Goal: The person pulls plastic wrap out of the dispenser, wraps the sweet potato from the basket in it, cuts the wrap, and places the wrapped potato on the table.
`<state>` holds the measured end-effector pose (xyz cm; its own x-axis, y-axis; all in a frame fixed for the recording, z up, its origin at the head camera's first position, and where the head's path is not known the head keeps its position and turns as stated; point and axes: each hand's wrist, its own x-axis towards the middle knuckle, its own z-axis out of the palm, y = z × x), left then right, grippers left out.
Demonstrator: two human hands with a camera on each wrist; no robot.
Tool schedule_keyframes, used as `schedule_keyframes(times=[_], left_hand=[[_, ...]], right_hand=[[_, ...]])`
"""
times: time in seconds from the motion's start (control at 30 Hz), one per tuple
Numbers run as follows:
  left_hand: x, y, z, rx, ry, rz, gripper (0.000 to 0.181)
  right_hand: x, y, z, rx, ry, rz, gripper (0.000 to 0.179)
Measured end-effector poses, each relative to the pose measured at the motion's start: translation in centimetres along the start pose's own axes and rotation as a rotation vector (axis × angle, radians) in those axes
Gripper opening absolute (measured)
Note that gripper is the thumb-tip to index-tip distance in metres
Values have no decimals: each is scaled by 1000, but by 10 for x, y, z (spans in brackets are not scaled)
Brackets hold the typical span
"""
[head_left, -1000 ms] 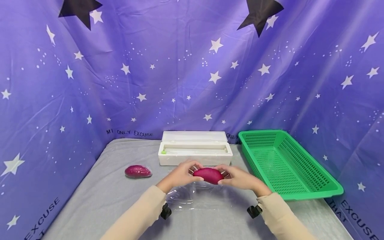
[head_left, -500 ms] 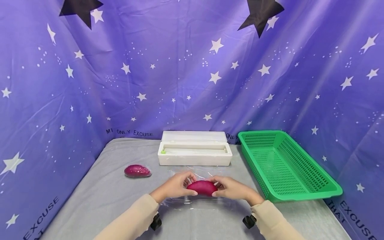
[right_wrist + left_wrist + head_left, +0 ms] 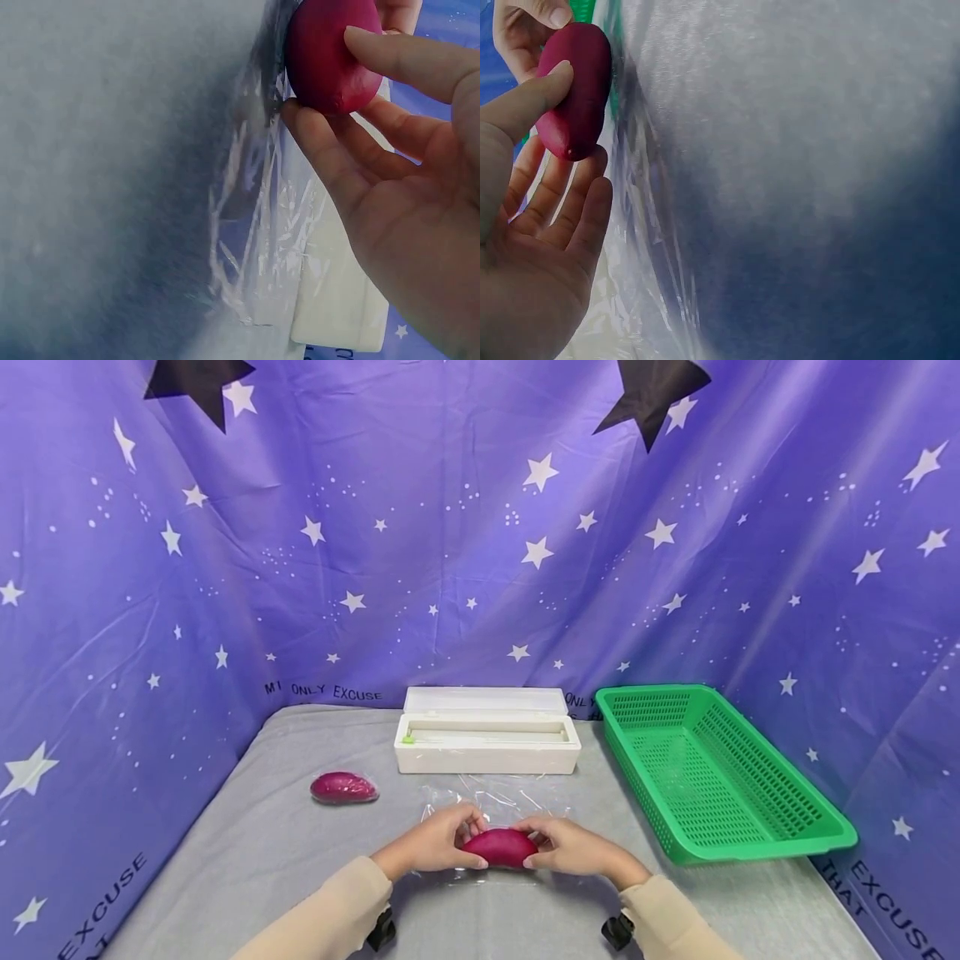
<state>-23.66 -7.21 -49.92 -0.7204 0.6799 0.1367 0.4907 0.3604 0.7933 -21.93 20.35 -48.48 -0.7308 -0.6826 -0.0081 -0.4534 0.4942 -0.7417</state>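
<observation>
A purple-red sweet potato (image 3: 500, 847) is held level between both hands over a sheet of clear plastic wrap (image 3: 487, 797). At its left end my left hand (image 3: 435, 839) pinches it, thumb in front and fingers behind. My right hand (image 3: 572, 846) grips the right end the same way. In the left wrist view the sweet potato (image 3: 577, 90) shows a smooth skin and a small pointed tip, with my left thumb across it. The right wrist view has its rounded end (image 3: 334, 60) in my right fingers, close to the crinkled wrap (image 3: 251, 217).
Behind the wrap stands a white plastic-wrap dispenser box (image 3: 487, 760), its lid raised and a green slider at its left. A wrapped sweet potato (image 3: 343, 787) lies to the left. At right sits a green perforated basket (image 3: 750, 852). A starry purple curtain surrounds the grey-covered table.
Both hands have brought the sweet potato nearer to me and slightly left, lower over the plastic wrap. More of the wrap's far part now shows behind the hands.
</observation>
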Motion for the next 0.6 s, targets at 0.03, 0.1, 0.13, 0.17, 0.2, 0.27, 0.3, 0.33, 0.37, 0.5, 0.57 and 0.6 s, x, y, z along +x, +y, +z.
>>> schedule_keyframes(times=[0.03, 0.1, 0.13, 0.17, 0.2, 0.27, 0.3, 0.33, 0.37, 0.5, 0.57, 0.6], left_hand=[[0, -1, 1, 0, -2, 4, 40], [-1, -3, 2, 2, -3, 11, 41], [-2, -4, 3, -4, -2, 14, 41], [-2, -5, 3, -8, -1, 17, 41], [-2, -6, 4, -13, 1, 20, 41], [-3, -8, 4, -19, 2, 19, 41], [-3, -9, 5, -22, 2, 19, 42], [-3, -9, 5, -25, 0, 17, 42], [-3, -10, 5, -25, -2, 16, 42], [-4, -9, 4, -37, -14, 9, 44], [-6, -8, 2, -46, -21, 3, 44], [-6, -8, 1, -48, -25, -4, 45]], right_hand=[[0, 1, 1, 4, 0, 1, 48], [1, 2, 3, 16, -1, -2, 49], [1, 3, 3, 21, -1, -6, 49], [1, 4, 4, 24, 1, -10, 50], [1, 4, 4, 28, 3, -14, 50], [1, 5, 5, 33, 6, -21, 52], [0, 5, 5, 37, 8, -22, 53], [0, 5, 5, 36, 8, -22, 54], [0, 5, 5, 41, 7, -18, 55], [-2, 4, 5, 80, -2, 0, 59], [-3, 3, 4, 95, -4, 13, 61], [-4, 3, 4, 96, -2, 17, 62]])
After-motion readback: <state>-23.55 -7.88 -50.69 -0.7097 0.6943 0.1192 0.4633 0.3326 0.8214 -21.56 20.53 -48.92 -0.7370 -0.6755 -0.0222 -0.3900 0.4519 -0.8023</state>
